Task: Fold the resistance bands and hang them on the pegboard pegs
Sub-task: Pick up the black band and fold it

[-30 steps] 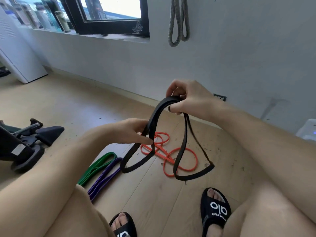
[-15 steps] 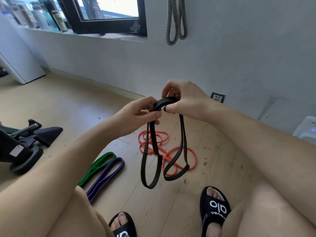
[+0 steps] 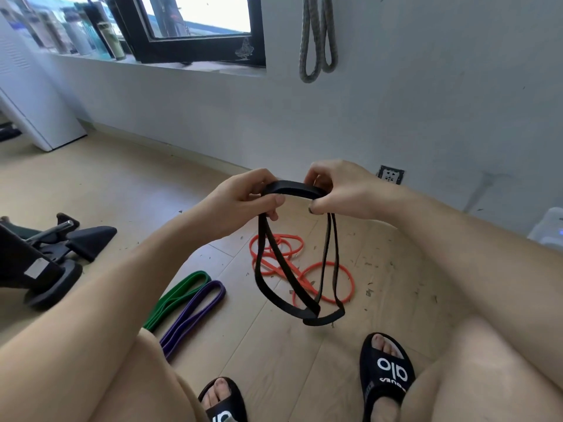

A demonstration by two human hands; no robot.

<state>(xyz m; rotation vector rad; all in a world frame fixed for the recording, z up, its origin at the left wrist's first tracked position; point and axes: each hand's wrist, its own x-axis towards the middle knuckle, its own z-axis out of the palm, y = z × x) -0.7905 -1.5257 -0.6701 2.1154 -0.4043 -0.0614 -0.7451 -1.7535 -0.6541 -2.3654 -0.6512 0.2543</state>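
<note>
A black resistance band (image 3: pixel 294 190) is folded into hanging loops that dangle above the floor. My left hand (image 3: pixel 243 199) pinches its top at the left, and my right hand (image 3: pixel 341 190) pinches it at the right. Both hands hold the same short stretch between them. On the floor behind the loops lies an orange band (image 3: pixel 344 278) in loose coils. A green band (image 3: pixel 179 295) and a purple band (image 3: pixel 195 312) lie folded side by side at the lower left. A grey band (image 3: pixel 316 35) hangs on the wall above; its peg is out of frame.
A black machine base (image 3: pixel 54 254) stands on the floor at the left. My two feet in black sandals (image 3: pixel 387 370) are at the bottom. A wall socket (image 3: pixel 390 175) sits low on the grey wall. A white box (image 3: pixel 548 229) is at the right edge.
My left hand rose from the band's lower strand to its top beside my right hand. The hands then drew slightly apart, and the wide loops now hang as narrow folds.
</note>
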